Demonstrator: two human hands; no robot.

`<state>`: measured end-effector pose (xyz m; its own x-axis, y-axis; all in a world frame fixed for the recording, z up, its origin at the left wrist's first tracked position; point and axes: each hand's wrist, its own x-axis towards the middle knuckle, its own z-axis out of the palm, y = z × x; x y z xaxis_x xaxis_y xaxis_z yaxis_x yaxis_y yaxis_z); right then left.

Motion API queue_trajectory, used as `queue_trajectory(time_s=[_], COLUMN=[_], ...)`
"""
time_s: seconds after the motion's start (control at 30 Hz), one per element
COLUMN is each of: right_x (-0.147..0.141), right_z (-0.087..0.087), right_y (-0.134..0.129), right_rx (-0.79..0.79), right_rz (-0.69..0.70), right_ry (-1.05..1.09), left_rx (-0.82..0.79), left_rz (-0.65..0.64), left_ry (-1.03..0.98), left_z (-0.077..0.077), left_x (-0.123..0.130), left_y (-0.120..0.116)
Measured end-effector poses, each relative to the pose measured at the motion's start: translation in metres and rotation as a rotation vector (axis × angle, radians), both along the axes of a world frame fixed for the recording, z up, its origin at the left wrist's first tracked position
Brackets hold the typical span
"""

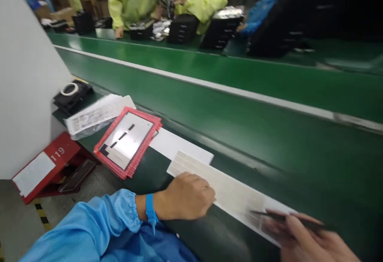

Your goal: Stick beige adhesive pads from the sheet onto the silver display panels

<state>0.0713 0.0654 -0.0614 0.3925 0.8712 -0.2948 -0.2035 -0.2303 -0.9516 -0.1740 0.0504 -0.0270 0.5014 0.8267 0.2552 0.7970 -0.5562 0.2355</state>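
Green factory tabletop (269,146) here, label strip (227,190) lying across it, left hand (187,196) released, resting flat on strip's near edge, right hand (314,240) pinching tweezers (287,217) above strip's far end, red-framed panel (127,142) sitting just beyond, co-workers in yellow smocks (203,2) across far belt (191,64).

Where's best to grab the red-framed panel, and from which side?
Pinch the red frame at its near edge, coming down from above on the person's side. It lies flat, that edge faces the left hand, and fingers there stay off the silver panel.
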Motion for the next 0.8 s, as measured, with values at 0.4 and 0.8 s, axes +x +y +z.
queue_trajectory(time_s=[0.4,0.8], right_x=[0.009,0.067], right_z=[0.025,0.035], right_y=[0.005,0.039], right_rx=[0.051,0.014], right_rz=[-0.016,0.162], right_ry=[-0.1,-0.229], left_rx=[-0.092,-0.106], left_rz=[-0.061,-0.266], left_ry=[-0.123,0.039], left_z=[-0.003,0.001], left_x=[0.012,0.099], left_y=[0.032,0.055])
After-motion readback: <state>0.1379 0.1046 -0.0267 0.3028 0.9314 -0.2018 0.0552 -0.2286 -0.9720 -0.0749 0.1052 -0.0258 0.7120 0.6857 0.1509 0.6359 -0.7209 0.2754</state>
